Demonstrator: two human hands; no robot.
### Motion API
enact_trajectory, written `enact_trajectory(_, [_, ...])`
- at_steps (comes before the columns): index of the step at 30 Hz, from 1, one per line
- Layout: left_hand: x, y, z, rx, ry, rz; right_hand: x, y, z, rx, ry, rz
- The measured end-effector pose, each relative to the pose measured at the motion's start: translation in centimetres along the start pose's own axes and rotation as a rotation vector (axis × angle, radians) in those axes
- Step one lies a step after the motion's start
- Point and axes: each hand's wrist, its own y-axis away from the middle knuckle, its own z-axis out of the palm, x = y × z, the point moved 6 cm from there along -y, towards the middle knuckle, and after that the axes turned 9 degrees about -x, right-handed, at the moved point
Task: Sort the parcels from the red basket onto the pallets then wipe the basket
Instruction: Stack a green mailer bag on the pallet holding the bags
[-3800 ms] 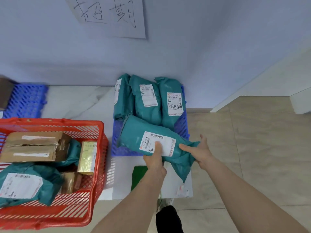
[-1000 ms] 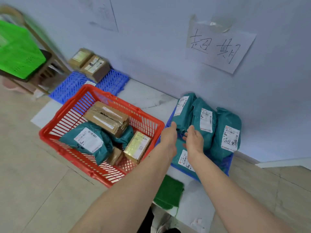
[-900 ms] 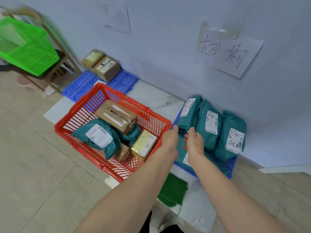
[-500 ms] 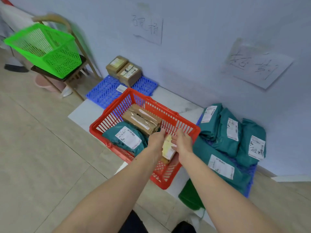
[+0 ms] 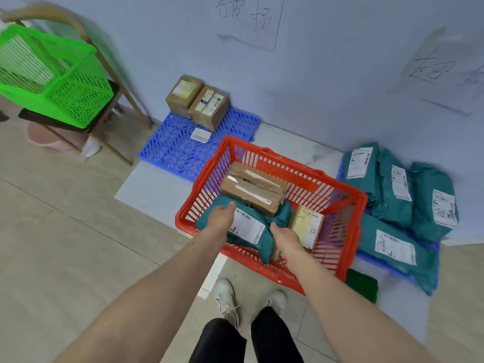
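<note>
The red basket (image 5: 363, 198) stands on the floor in front of me. Inside lie a teal parcel (image 5: 247, 226) with a white label, a taped brown box (image 5: 254, 189) and a small yellowish box (image 5: 307, 226). My left hand (image 5: 222, 218) is at the teal parcel's left side and my right hand (image 5: 285, 239) at its right side, fingers spread; the parcel still rests in the basket. Two brown boxes (image 5: 195, 100) sit on the left blue pallet (image 5: 180, 153). Several teal parcels (image 5: 395, 189) cover the right blue pallet (image 5: 398, 271).
A dark green cloth (image 5: 362, 284) lies on the floor right of the basket. A green basket (image 5: 47, 74) rests on a wooden chair (image 5: 123, 100) at the left, with a pink bucket (image 5: 44, 134) beneath. Paper signs hang on the wall. My white shoes (image 5: 227, 297) are below.
I have turned left from the right pallet, where the teal parcel was laid down. Both hands have moved across into the red basket and now flank the labelled teal parcel.
</note>
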Motion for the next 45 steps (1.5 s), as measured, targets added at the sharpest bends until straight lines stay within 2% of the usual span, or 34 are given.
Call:
enact_trajectory(4, [-0.3, -2.7, -0.7, 0.022, -0.138, 0.023, 0.5, -3.3, 1.5, -0.057, 0.089, -0.032])
enact_trajectory(7, [-0.9, -4.9, -0.6, 0.024, -0.199, 0.036, 0.4, -5.5, 1.7, -0.038, 0.095, -0.041])
enact_trajectory(14, [-2.7, -7.4, -0.3, -0.003, -0.155, -0.051, -0.3, -8.5, 2.4, 0.09, 0.184, -0.07])
enact_trajectory(19, [-2.0, -6.2, -0.4, -0.016, -0.112, -0.076, -1.9, -7.4, 2.0, 0.089, 0.244, -0.162])
enact_trajectory(21, [-1.6, -5.4, -0.5, -0.01, -0.096, -0.071, -2.5, -6.5, 1.7, 0.003, 0.138, -0.188])
enact_trajectory(24, [-0.6, -3.9, -0.3, -0.008, -0.043, -0.03, -3.0, -4.6, 1.3, -0.191, -0.137, -0.129])
enact_trajectory(26, [0.3, -3.0, 0.0, 0.005, -0.042, 0.033, -3.7, -2.8, 0.5, -0.246, -0.199, -0.132])
enact_trajectory(31, [2.8, 0.5, 0.8, 0.084, -0.109, 0.223, -5.1, 0.9, -2.3, -0.254, -0.331, -0.174])
enact_trajectory(35, [5.3, 3.5, 2.0, 0.176, -0.482, 0.339, -5.8, 3.1, -4.4, -0.223, -0.439, -0.228])
enact_trajectory(37, [6.0, 4.7, 2.5, 0.202, -0.548, 0.339, -6.1, 4.1, -5.2, -0.19, -0.532, -0.273])
enact_trajectory(39, [6.5, 5.4, 2.8, 0.215, -0.471, 0.369, -6.3, 4.9, -5.8, -0.146, -0.603, -0.315])
enact_trajectory(41, [6.8, 5.6, 3.5, 0.16, -0.282, 0.399, -6.4, 5.7, -6.2, -0.104, -0.665, -0.358])
enact_trajectory(44, [7.5, 6.0, 5.5, -0.119, 0.165, 0.374, -6.4, 7.0, -6.5, -0.063, -0.754, -0.406])
enact_trajectory(45, [7.6, 6.2, 6.1, -0.191, 0.235, 0.341, -6.4, 7.4, -6.5, -0.062, -0.77, -0.42])
